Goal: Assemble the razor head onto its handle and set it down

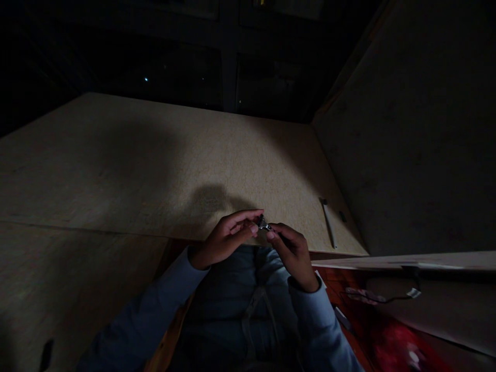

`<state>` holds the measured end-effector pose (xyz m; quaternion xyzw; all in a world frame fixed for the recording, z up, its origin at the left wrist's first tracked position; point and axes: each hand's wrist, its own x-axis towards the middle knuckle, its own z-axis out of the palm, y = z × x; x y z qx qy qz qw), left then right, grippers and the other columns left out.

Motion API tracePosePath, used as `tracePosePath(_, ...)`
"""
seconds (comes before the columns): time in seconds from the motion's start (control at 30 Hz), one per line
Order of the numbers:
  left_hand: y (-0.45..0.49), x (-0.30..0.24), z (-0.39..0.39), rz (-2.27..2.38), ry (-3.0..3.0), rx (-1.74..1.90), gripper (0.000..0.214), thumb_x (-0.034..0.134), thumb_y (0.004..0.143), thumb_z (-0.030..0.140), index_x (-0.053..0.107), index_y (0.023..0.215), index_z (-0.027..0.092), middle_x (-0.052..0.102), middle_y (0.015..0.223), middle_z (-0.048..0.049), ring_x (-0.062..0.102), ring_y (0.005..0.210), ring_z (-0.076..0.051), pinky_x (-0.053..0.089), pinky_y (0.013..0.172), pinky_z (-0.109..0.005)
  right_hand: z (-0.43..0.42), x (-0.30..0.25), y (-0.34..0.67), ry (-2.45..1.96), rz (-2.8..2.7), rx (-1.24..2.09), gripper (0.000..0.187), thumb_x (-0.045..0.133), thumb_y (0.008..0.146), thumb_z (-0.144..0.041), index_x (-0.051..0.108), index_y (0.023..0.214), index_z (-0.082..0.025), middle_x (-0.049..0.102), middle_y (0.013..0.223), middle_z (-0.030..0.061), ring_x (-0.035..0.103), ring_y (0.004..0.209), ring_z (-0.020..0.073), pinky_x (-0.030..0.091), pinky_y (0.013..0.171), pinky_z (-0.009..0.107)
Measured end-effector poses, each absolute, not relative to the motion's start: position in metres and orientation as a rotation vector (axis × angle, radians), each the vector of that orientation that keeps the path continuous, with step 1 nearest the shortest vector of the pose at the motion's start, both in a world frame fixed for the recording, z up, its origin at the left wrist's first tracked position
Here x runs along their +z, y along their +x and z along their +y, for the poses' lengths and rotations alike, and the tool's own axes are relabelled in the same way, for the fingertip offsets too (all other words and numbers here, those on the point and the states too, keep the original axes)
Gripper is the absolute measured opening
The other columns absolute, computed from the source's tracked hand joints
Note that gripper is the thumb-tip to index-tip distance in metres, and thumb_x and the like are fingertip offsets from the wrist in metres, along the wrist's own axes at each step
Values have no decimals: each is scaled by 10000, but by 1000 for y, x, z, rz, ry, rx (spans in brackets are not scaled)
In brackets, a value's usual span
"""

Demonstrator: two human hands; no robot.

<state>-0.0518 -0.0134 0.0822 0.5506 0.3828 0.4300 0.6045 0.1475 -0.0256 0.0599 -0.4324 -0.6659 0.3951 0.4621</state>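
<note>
A small shiny metal piece with a dark part (264,223) is held up between my hands, over the table's front edge and my lap. It is too small and dim to tell its exact kind. My right hand (290,248) pinches its near end between thumb and forefinger. From the other side, my left hand (228,235) closes thumb and fingers about the far end, with the forefinger stretched along the top. Where the left fingertips meet the metal is partly hidden.
Under my hands runs a pale, speckled tabletop (248,165). A light, thin stick-like tool (329,223) lies at its right, beside a small dark object (342,216). A panel (418,129) rises along the right edge. Below right are a cable (395,298) and red fabric (399,341).
</note>
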Motion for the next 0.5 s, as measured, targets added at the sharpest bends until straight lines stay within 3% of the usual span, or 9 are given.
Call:
tracePosePath(0.27,-54,84,-12,864,1255,1005,407,633,908,299,655,1286,152,668,1043,-85,642,859,-133,538,847,-278,-27,58,147,-1072,-1667,964,174,647,937,-313,746,1048,-222,727,916,49,663,809,161,502,710,266)
tracePosePath(0.5,-53,82,-12,857,1258,1008,406,626,914,317,653,1284,153,660,1033,-83,634,838,-127,538,822,-272,-26,59,146,-1069,-1667,957,166,648,938,-299,742,1048,-218,726,914,43,656,801,149,497,711,258)
